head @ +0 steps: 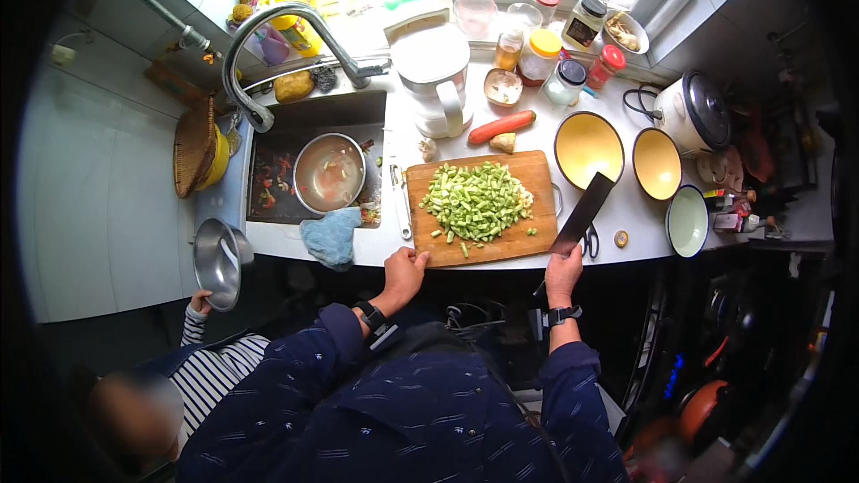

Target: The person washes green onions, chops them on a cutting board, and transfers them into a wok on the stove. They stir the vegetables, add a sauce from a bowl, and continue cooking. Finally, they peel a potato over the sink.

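My left hand (403,273) grips the near left corner of a wooden cutting board (429,245), thumb on top and curled fingers at the edge. A pile of chopped green vegetable (473,201) lies on the board, with a few paler bits at its right side. In my right hand (564,274) is a cleaver (585,211) with a dark broad blade, held at the board's near right corner; the blade points away and to the right, towards a yellow enamel bowl (589,147). Scissors (592,241) lie beside the blade, partly hidden by it.
A sink (268,141) with a metal bowl of water (329,173) lies left, a blue cloth (332,238) at its edge. Beyond the board are a carrot (502,127), a white pitcher (433,80) and jars. Another person's hand (200,302) holds a steel bowl (218,265) at far left.
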{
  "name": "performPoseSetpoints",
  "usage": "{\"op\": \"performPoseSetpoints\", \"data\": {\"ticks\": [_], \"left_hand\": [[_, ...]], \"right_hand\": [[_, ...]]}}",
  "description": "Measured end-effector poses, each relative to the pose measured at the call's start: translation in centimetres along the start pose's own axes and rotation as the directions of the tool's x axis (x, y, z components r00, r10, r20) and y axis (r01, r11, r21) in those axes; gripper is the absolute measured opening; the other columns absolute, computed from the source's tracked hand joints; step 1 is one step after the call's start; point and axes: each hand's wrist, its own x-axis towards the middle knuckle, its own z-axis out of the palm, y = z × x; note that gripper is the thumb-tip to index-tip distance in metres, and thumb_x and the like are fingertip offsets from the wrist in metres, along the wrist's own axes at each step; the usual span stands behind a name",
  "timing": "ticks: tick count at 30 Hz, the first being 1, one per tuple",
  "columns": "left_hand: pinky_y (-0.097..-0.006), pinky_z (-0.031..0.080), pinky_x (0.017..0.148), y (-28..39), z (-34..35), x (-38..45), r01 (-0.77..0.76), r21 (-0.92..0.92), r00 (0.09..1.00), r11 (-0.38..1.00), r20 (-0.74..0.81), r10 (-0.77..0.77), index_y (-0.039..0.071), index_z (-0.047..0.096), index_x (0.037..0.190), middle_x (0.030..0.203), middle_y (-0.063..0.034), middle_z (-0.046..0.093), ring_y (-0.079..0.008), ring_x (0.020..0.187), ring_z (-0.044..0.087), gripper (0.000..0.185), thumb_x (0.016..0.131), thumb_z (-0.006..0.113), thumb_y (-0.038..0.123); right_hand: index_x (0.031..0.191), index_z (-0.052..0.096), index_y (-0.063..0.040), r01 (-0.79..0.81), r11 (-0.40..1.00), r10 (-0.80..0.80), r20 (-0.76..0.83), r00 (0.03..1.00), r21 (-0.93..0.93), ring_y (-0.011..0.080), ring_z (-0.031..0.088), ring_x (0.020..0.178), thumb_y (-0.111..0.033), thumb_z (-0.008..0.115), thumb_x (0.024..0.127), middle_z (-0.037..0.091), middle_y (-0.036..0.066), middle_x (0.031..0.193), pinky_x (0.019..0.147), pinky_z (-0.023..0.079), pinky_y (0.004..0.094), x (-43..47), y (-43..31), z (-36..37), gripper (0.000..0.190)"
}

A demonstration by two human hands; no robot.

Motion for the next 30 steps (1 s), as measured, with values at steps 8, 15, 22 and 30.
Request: {"op": "performPoseSetpoints", "data": {"ticks": [8, 15, 22, 30], "left_hand": [[-0.0309, 0.058, 0.056, -1.2, 0.4, 0.3, 0.053, -0.059, 0.999, 0.997, 0.001, -0.053, -0.006, 0.069, 0.089, 0.075, -0.0140, 0.074, -0.0177, 0.061, 0.072, 0.030, 0.088, 0.083, 0.021], [-0.0309, 0.055, 0.055, -1.9, 0.6, -0.9, 0.171, -0.269, 0.984, 0.948, 0.096, -0.150, -0.004, 0.067, 0.085, 0.069, -0.0116, 0.072, -0.0155, 0.058, 0.069, 0.026, 0.090, 0.081, 0.018], [-0.0300, 0.056, 0.058, -4.2, 1.0, -2.4, 0.336, -0.277, 0.937, 0.900, 0.193, -0.290, -0.002, 0.067, 0.090, 0.077, -0.0092, 0.072, -0.0151, 0.063, 0.069, 0.025, 0.092, 0.078, 0.020], [-0.0413, 0.056, 0.099, -4.7, -0.5, 0.0, 0.796, -0.556, 0.591, 0.238, 0.799, -0.110, 0.003, 0.060, 0.127, 0.122, -0.0116, 0.067, -0.0244, 0.115, 0.065, 0.032, 0.103, 0.065, 0.024]], "right_hand": [[0.100, 0.058, 0.001, 0.073, 0.995, -0.075, -0.028, 0.997, -0.071, 0.0473, 0.065, 0.086, -0.007, 0.062, 0.086, 0.067, 0.024, 0.088, 0.077, 0.052, 0.0491, -0.3, 0.8, -0.3, 0.017], [0.098, 0.057, 0.003, 0.089, 0.994, -0.091, -0.027, 0.996, -0.061, 0.0477, 0.065, 0.087, -0.015, 0.067, 0.093, 0.067, 0.025, 0.088, 0.076, 0.050, 0.0495, -2.3, 1.6, -1.1, 0.021], [0.098, 0.056, 0.003, 0.013, 0.998, -0.015, 0.047, 0.999, 0.055, 0.0422, 0.067, 0.084, -0.007, 0.066, 0.087, 0.066, 0.021, 0.087, 0.077, 0.052, 0.0470, -4.8, 3.6, -3.1, 0.018], [0.107, 0.050, 0.000, -0.348, 0.904, 0.354, 0.019, 0.935, 0.248, 0.0144, 0.059, 0.052, -0.008, 0.070, 0.090, 0.060, 0.009, 0.081, 0.041, 0.046, 0.0289, -3.5, 5.7, -7.0, 0.027]]}}
